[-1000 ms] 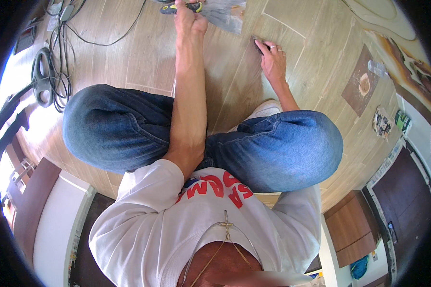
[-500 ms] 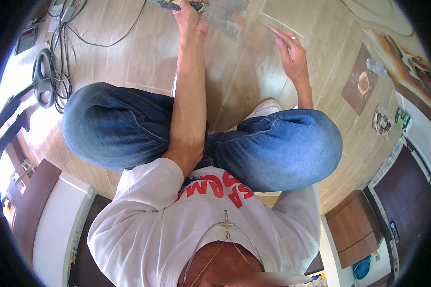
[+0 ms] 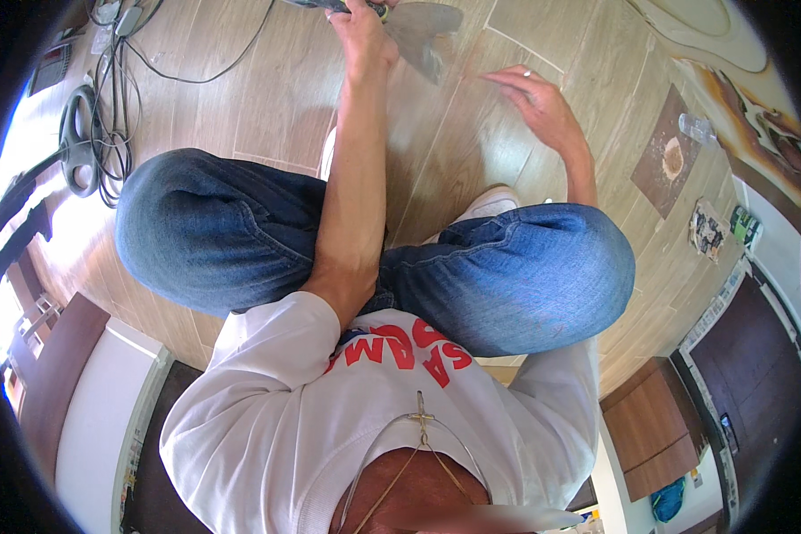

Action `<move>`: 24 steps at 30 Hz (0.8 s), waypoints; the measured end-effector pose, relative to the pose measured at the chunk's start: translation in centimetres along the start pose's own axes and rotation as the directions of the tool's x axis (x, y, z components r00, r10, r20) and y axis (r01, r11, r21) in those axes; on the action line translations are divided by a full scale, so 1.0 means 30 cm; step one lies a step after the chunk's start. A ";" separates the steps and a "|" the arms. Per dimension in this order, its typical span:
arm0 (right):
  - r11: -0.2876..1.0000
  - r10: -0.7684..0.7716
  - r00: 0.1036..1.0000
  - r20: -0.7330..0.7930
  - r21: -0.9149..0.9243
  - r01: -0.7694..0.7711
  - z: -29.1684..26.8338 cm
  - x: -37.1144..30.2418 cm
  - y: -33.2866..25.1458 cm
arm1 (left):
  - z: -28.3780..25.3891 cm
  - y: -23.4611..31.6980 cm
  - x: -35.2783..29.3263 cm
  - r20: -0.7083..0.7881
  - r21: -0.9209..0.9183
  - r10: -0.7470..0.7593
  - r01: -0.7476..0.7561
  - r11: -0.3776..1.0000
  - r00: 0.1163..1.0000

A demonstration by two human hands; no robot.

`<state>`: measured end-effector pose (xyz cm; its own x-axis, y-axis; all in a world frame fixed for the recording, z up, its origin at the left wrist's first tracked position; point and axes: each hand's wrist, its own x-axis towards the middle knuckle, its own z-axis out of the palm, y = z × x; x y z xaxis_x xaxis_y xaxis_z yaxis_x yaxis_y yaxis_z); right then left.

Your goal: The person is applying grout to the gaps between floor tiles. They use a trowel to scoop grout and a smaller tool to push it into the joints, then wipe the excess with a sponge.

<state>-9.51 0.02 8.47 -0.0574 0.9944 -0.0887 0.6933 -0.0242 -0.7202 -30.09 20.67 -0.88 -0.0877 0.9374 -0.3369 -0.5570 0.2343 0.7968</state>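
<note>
At the top of the head view, my left hand is closed round the dark and yellow handle of a wide putty knife. Its grey, smeared blade spreads to the right of the hand, above the wood-look floor. A second dark tool end pokes out to the left of my fingers, cut off by the view's edge. To the right of the blade, my right hand hovers over the floor with fingers stretched toward the blade, slightly blurred. A ring is on one finger, and nothing shows in this hand.
A brown board with a heap of pale powder lies at the right, a clear plastic cup beside it. Crumpled paper and a green package are nearby. Tangled dark cables run along the left. My jeans-covered knees frame the floor.
My right hand has turned, its fingers now pointing left toward the blade instead of up. My left hand has shifted slightly right, and the putty knife blade has tilted with it.
</note>
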 end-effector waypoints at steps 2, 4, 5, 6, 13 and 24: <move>0.997 0.064 0.996 -0.069 0.054 -0.061 0.008 0.000 0.094 | -0.007 -0.003 0.036 -0.006 0.015 0.054 -0.054 0.998 0.999; 0.991 0.091 0.991 -0.093 -0.090 -0.100 0.072 0.018 0.107 | -0.004 0.003 0.050 -0.017 0.016 0.072 -0.072 0.997 0.997; 0.978 0.114 0.988 -0.108 -0.165 -0.131 0.106 0.012 0.125 | 0.007 0.005 0.034 -0.024 0.010 0.049 -0.049 0.999 0.999; 0.967 0.100 0.987 -0.130 -0.222 -0.127 0.142 0.009 0.152 | 0.005 0.015 0.033 -0.034 0.005 0.041 -0.041 0.999 0.999; 0.846 0.020 0.975 -0.221 -0.516 -0.134 0.383 -0.063 0.169 | -0.047 0.007 0.060 -0.086 0.056 0.050 -0.046 0.997 0.995; 0.848 0.086 0.961 -0.263 -0.487 -0.209 0.333 -0.033 0.181 | -0.020 0.003 0.028 -0.056 0.044 0.048 -0.046 0.998 0.997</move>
<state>-12.87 -2.14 -2.23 0.1934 0.9805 0.0338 0.9496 -0.1784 -0.2577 -30.70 21.34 -1.41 -0.1606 0.9317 -0.3259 -0.5158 0.2023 0.8325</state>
